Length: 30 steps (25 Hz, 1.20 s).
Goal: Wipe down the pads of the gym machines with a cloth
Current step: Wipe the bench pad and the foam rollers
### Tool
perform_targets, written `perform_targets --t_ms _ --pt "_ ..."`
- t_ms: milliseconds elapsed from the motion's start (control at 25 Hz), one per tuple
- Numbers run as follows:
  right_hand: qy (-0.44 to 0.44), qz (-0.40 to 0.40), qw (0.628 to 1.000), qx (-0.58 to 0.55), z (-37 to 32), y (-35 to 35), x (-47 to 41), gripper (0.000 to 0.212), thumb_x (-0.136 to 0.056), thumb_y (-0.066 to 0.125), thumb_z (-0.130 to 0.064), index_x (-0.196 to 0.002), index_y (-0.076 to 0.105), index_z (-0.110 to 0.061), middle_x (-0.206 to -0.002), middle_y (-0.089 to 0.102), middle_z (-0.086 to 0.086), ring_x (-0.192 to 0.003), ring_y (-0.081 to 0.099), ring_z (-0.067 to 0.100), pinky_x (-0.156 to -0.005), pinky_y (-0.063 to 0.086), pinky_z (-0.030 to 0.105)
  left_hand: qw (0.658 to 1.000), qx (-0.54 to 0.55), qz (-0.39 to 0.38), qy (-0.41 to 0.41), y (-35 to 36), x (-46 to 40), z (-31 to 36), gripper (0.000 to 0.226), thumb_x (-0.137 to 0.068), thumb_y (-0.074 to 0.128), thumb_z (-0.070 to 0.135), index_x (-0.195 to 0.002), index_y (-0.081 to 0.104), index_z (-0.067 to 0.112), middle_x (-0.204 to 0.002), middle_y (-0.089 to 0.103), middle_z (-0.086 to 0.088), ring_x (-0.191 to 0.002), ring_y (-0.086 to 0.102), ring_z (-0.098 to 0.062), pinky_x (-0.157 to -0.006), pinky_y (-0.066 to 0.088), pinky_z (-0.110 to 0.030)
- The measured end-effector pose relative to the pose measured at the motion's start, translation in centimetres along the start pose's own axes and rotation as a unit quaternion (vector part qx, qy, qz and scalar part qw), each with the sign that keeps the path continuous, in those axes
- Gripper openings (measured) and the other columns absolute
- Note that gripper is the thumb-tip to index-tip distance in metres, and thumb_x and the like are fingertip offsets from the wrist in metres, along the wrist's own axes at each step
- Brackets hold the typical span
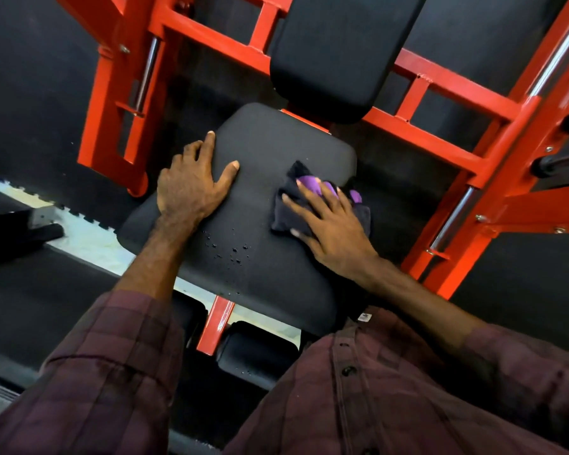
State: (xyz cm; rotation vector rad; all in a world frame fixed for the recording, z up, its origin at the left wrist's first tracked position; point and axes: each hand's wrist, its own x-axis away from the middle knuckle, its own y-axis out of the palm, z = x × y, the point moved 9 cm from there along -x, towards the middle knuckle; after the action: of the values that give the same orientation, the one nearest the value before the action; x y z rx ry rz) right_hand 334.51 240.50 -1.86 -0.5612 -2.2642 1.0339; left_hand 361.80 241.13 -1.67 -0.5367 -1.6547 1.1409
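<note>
The black seat pad (263, 205) of a red-framed gym machine (440, 136) fills the middle of the view, with the black back pad (339, 50) rising just beyond its far edge. The right hand (332, 224) lies flat on a dark cloth (296, 208) (purple patches show between the fingers), its fingers spread and straight, pressing the cloth against the right side of the seat pad near its edge. The left hand (191, 182) rests on the pad's left edge, thumb stretched out over the top surface and the other fingers bent down over the side, holding the rim. A scatter of water droplets (230, 251) sits on the near part of the pad, between the two forearms. Both arms wear rolled-up maroon checked sleeves (112, 356). Black floor mats (30, 110) lie beneath the frame.
</note>
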Motion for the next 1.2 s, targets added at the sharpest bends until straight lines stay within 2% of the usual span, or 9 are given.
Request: perform_targets --t_ms 80,120,280,480,600,680,840,1080,1200 --pt "-0.093 -0.019 0.995 0.013 1.2 -0.4 2.4 0.061 -0.109 0.037 -0.053 -0.166 0.029 -0.033 -0.175 0.020 0.000 -0.159 0.021 0.035 -0.130 0.016 0.056 1.000 0.001 0.000 0.000 -0.1 -0.1 0.1 0.085 -0.099 0.024 0.081 -0.166 0.021 0.028 -0.158 0.044 -0.010 -0.129 0.056 -0.040 -0.095 0.050 -0.057" --pt "-0.087 -0.016 0.996 0.020 2.5 -0.8 2.1 0.061 -0.108 0.037 -0.053 -0.166 0.029 -0.032 -0.175 0.020 0.000 -0.159 0.022 0.035 -0.129 0.018 0.057 1.000 0.001 0.000 -0.001 -0.2 -0.1 0.2 0.085 -0.099 0.024 0.081 -0.166 0.021 0.028 -0.158 0.045 -0.010 -0.128 0.056 -0.040 -0.095 0.051 -0.057" --pt "0.079 0.003 0.997 -0.012 2.8 -0.6 -3.7 0.064 -0.103 0.036 -0.052 -0.161 0.041 -0.026 -0.171 0.032 0.006 -0.154 0.029 0.042 -0.124 0.023 0.063 1.000 0.003 0.000 -0.002 0.1 0.0 -0.1 0.084 -0.099 0.024 0.080 -0.165 0.021 0.029 -0.158 0.044 -0.010 -0.129 0.055 -0.040 -0.096 0.050 -0.057" --pt "-0.075 -0.002 0.997 -0.007 2.8 -1.1 0.8 0.061 -0.108 0.036 -0.051 -0.165 0.031 -0.030 -0.174 0.022 0.000 -0.159 0.020 0.032 -0.130 0.013 0.056 1.000 0.007 0.002 0.001 -0.2 -0.2 0.1 0.085 -0.099 0.023 0.081 -0.166 0.020 0.029 -0.159 0.044 -0.010 -0.129 0.056 -0.040 -0.095 0.051 -0.056" --pt "0.088 0.001 0.996 -0.008 5.9 -0.8 -3.4 0.065 -0.104 0.032 -0.054 -0.164 0.034 -0.028 -0.174 0.024 0.007 -0.158 0.022 0.039 -0.125 0.021 0.062 1.000 0.001 -0.004 0.002 0.2 -0.1 0.0 0.085 -0.099 0.022 0.081 -0.166 0.018 0.029 -0.159 0.043 -0.010 -0.129 0.056 -0.039 -0.094 0.051 -0.056" --pt "0.124 -0.007 0.992 -0.013 4.6 -0.3 -5.8 0.064 -0.104 0.036 -0.052 -0.163 0.035 -0.027 -0.173 0.025 0.008 -0.157 0.021 0.042 -0.127 0.017 0.062 1.000 0.000 -0.004 0.001 0.3 -0.1 0.0 0.084 -0.099 0.023 0.081 -0.166 0.019 0.030 -0.159 0.043 -0.010 -0.129 0.056 -0.039 -0.094 0.051 -0.056" --pt "-0.047 -0.021 0.999 0.001 3.9 -0.5 -1.7 0.062 -0.107 0.034 -0.054 -0.165 0.031 -0.030 -0.175 0.020 0.003 -0.160 0.019 0.035 -0.129 0.015 0.057 1.000 0.005 -0.005 -0.001 0.0 -0.2 -0.3 0.085 -0.098 0.021 0.082 -0.166 0.018 0.031 -0.160 0.043 -0.008 -0.130 0.055 -0.038 -0.097 0.050 -0.055" --pt "0.143 0.000 0.990 -0.015 5.9 -0.9 -9.2 0.065 -0.103 0.036 -0.053 -0.162 0.039 -0.025 -0.172 0.027 0.010 -0.155 0.026 0.045 -0.125 0.019 0.064 1.000 0.007 0.006 -0.003 0.1 -0.1 -0.1 0.085 -0.098 0.024 0.081 -0.165 0.024 0.029 -0.156 0.047 -0.008 -0.126 0.057 -0.038 -0.094 0.051 -0.055" --pt "-0.007 -0.008 1.000 0.015 4.2 -0.8 -6.8 0.061 -0.106 0.042 -0.048 -0.162 0.038 -0.026 -0.172 0.029 0.008 -0.154 0.028 0.039 -0.126 0.019 0.058 1.000 0.007 0.001 0.000 0.1 -0.1 -0.1 0.085 -0.098 0.023 0.081 -0.165 0.023 0.029 -0.157 0.046 -0.008 -0.127 0.057 -0.038 -0.095 0.051 -0.055"
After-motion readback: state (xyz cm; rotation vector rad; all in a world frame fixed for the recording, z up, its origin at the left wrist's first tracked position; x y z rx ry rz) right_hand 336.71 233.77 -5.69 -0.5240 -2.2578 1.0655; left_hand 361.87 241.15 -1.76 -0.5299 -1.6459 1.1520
